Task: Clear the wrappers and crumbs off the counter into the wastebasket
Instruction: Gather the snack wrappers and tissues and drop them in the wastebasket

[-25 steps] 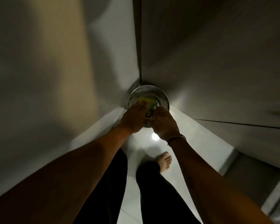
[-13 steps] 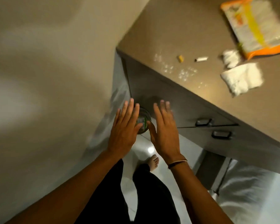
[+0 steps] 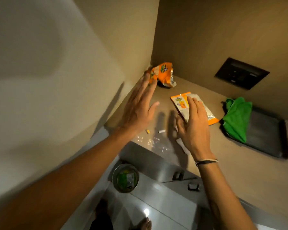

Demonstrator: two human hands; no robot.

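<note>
My left hand (image 3: 138, 108) is open above the counter's left part, its fingertips near a crumpled orange snack wrapper (image 3: 163, 74) in the back corner. My right hand (image 3: 193, 125) is open, fingers spread, over the near end of a flat orange-and-white wrapper (image 3: 181, 103). Between the hands lie a small yellow scrap (image 3: 148, 131), a small white scrap (image 3: 161, 131) and pale crumbs (image 3: 154, 141) near the counter's front edge. A white tissue (image 3: 183, 146) is partly hidden under my right wrist. The round metal wastebasket (image 3: 125, 178) stands on the floor below, with green and white rubbish inside.
A green cloth (image 3: 236, 118) lies over the left edge of a dark tray (image 3: 269, 138) at the right of the brown counter (image 3: 239, 171). A dark switch panel (image 3: 241, 73) sits on the back wall. Drawer handles (image 3: 193, 186) show below the counter edge. A wall runs along the left.
Both hands have risen from the wastebasket on the floor to above the counter, empty and spread. My view has lifted from the floor to the countertop.
</note>
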